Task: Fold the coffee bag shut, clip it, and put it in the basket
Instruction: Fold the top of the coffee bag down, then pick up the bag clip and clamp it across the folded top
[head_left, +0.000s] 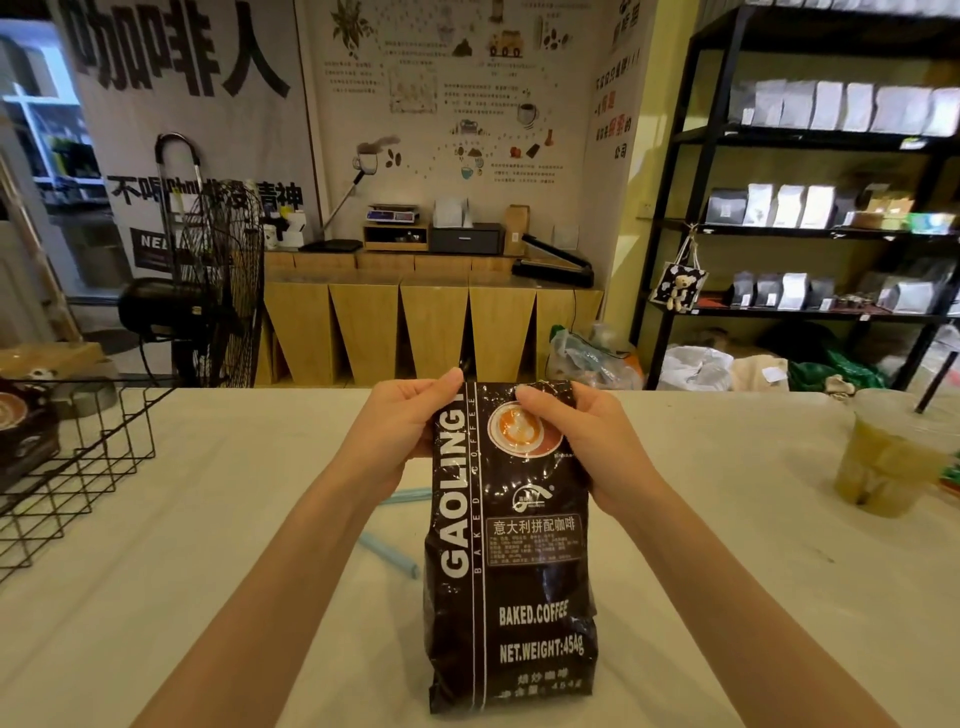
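A dark brown coffee bag (511, 571) with white lettering stands upright on the white table, near the front middle. My left hand (402, 418) grips its top left corner and my right hand (582, 436) grips its top right corner, thumbs on the front face. The top edge of the bag is bent over between my fingers. A light blue clip (387, 553) lies on the table just left of the bag, partly hidden behind my left forearm. The black wire basket (88, 457) stands at the table's left edge, with a dark coffee packet inside it.
A plastic cup of yellow-green drink (883, 457) with a straw stands on the table at the right. Beyond the table are a black floor fan (218, 291), a wooden counter and black shelves with bags.
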